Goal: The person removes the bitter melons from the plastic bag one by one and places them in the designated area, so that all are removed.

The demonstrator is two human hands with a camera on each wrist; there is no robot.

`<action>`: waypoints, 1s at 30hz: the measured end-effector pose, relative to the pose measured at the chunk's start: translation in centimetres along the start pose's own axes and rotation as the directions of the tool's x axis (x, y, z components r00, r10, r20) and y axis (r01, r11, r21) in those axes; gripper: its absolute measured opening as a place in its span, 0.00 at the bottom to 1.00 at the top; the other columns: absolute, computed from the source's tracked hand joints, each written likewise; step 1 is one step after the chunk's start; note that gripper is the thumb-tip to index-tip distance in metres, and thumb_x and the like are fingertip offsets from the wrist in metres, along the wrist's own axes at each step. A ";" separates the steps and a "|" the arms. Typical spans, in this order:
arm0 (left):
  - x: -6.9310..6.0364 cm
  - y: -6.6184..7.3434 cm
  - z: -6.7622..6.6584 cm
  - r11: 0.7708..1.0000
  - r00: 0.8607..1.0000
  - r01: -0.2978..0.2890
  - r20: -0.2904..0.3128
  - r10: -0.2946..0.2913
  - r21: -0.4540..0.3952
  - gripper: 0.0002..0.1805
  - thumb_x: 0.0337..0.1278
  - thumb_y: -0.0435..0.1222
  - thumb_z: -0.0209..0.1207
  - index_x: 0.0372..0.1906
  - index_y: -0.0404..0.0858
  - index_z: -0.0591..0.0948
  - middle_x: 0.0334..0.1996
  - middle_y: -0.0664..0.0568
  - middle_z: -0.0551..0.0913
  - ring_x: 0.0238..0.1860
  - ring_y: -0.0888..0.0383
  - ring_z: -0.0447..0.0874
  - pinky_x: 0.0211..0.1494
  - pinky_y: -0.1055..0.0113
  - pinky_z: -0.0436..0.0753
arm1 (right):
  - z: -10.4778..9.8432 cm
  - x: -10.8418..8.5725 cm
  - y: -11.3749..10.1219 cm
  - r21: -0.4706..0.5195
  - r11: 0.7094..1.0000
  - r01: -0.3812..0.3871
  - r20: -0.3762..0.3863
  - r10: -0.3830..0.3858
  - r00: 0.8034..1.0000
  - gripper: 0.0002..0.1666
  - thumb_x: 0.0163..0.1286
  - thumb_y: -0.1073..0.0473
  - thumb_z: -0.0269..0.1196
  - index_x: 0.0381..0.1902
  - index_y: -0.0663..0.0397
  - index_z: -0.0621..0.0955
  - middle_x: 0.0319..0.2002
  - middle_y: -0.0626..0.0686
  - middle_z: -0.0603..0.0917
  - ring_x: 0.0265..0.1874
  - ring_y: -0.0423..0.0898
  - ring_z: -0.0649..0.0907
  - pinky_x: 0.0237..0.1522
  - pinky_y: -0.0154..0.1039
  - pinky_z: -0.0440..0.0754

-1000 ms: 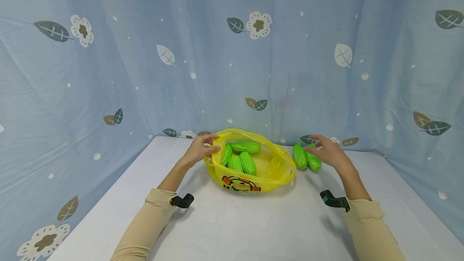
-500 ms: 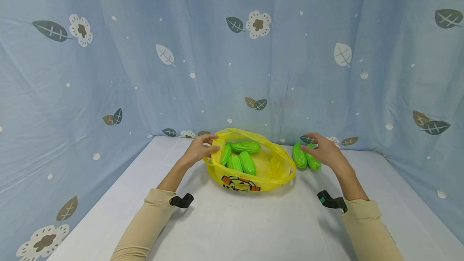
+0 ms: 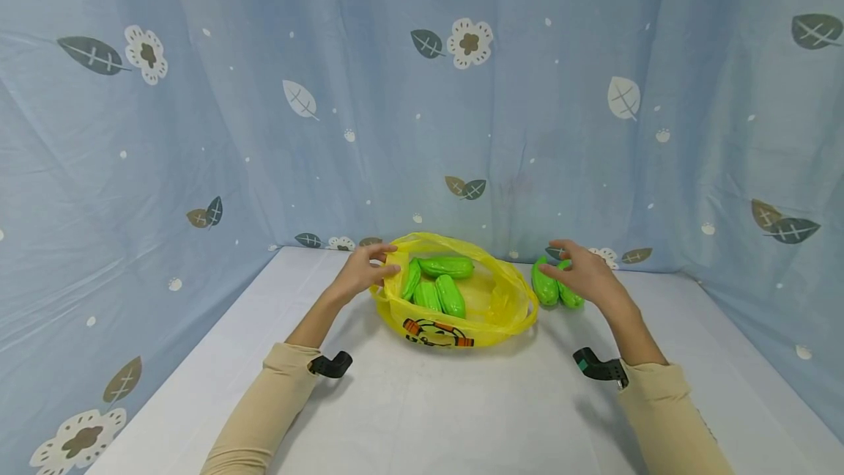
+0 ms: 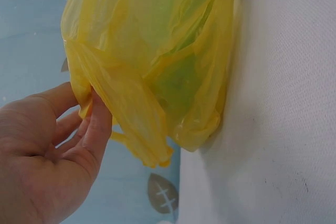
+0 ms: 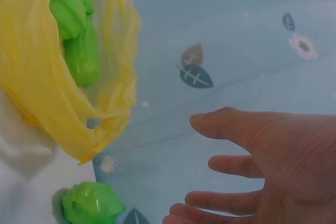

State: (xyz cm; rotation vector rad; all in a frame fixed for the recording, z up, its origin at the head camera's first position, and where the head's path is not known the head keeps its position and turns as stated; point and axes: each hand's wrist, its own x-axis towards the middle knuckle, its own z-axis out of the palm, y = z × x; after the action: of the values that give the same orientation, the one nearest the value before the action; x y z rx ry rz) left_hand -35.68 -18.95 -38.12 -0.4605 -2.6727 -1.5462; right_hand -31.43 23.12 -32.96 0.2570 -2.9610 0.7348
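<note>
A yellow plastic bag point(image 3: 448, 337) with a printed cartoon lies with its mouth open in the middle of the table. Several shiny green cucumber-shaped pieces point(image 3: 451, 297) are inside it. At the bag's left rim, my left hand point(image 3: 358, 270) pinches the thin plastic point(image 4: 84, 85) between thumb and fingers. My right hand point(image 3: 590, 273) is held with fingers spread and nothing in them, right of the bag. Just beyond and below it, two more green pieces lie side by side on the table, the left one point(image 3: 544, 283) plainer to see and the right one point(image 3: 570, 295) partly covered by the hand.
A white cloth covers the table point(image 3: 461, 416). Behind and at both sides hangs a blue curtain point(image 3: 369, 130) with leaf and flower prints, close to the bag's far side. Black wrist cameras sit on the left wrist point(image 3: 332, 365) and the right wrist point(image 3: 596, 366).
My right hand has drifted slightly left, uncovering more of the right-hand green piece. The left hand, the bag and the green pieces have stayed in place.
</note>
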 end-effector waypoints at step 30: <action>-0.1 -0.1 -0.1 1.000 1.000 0.000 -0.004 0.000 -0.014 0.28 0.62 0.41 0.65 0.66 0.42 0.75 0.51 0.41 0.75 0.41 0.53 0.86 0.42 0.54 0.88 | 1.7 0.7 -2.6 0.023 0.999 0.041 0.057 -0.042 0.997 0.40 0.71 0.41 0.59 0.71 0.58 0.66 0.61 0.70 0.75 0.56 0.66 0.77 0.51 0.62 0.80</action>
State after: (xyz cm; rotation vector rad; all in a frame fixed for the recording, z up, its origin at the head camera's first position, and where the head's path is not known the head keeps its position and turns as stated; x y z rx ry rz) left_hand -35.61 -19.09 -38.13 -0.4576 -2.6604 -1.5657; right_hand -31.75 19.95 -33.16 0.3456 -2.9928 0.7684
